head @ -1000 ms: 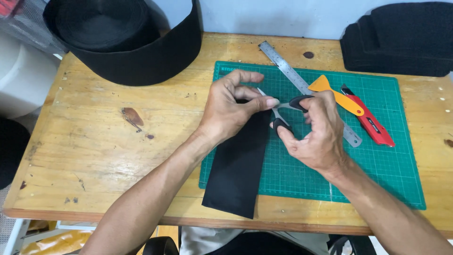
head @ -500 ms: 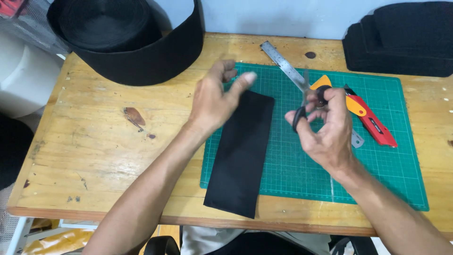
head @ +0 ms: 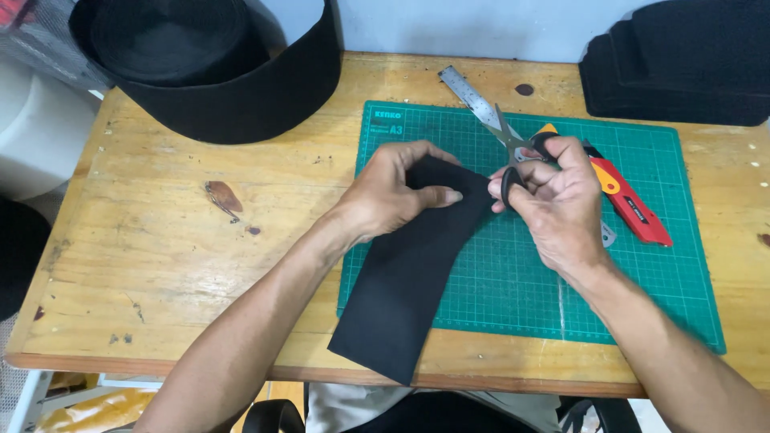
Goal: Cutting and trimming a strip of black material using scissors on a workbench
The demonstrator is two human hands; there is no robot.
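head view: the left hand (head: pixel 397 192) pinches the top end of a black fabric strip (head: pixel 409 281) lying across the green cutting mat (head: pixel 513 281) (its lower end overhangs the desk (head: pixel 160 265)). the right hand (head: pixel 557 196) grips scissors (head: pixel 513 152), blades pointing away.

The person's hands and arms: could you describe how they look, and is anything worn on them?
Both forearms are bare, with no sleeves in view. The left hand and right hand wear no gloves, and no rings, watch or bracelet are visible. The nails look short.
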